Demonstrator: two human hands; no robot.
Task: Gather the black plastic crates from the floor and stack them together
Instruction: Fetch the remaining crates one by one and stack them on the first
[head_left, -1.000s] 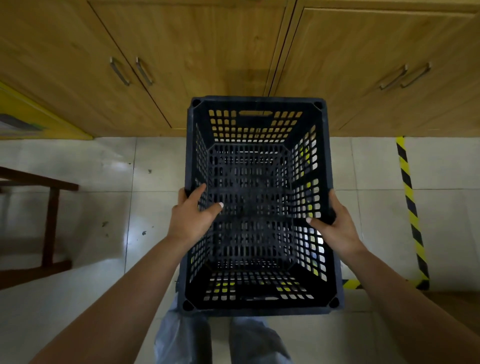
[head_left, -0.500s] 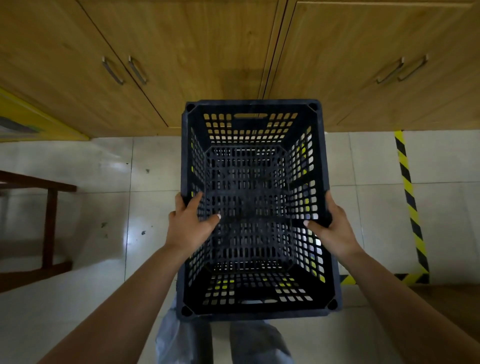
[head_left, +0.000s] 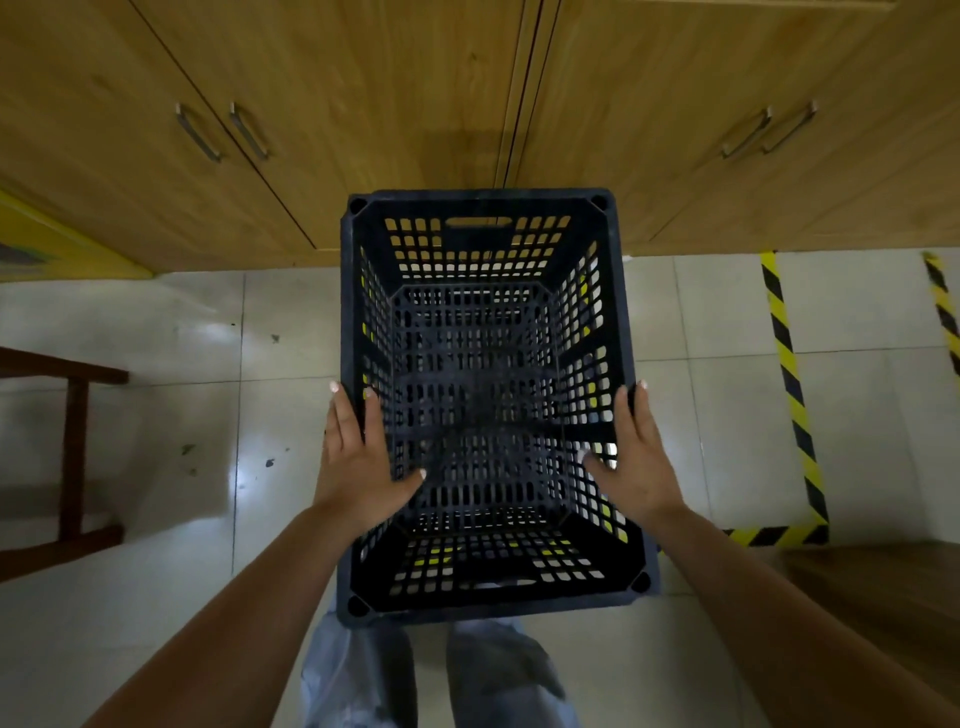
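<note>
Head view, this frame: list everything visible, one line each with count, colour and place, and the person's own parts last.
crate: one visible for sure, black perforated plastic, centre, open side up, empty; a second rim edge shows at its left, so it may sit on another crate.
cabinet doors: four, light wood, across the top.
door handles: four, metal, in two pairs, left and right.
floor: pale tiles with a few dark specks at left.
hazard tape: yellow-black stripes on the floor, right.
wooden frame: one, dark brown, left edge.
yellow object: one, far left, unclear what.
trouser legs: two, light blue, bottom centre.
left hand: on the crate's left rim, fingers straight.
right hand: on the crate's right rim, fingers straight.
</note>
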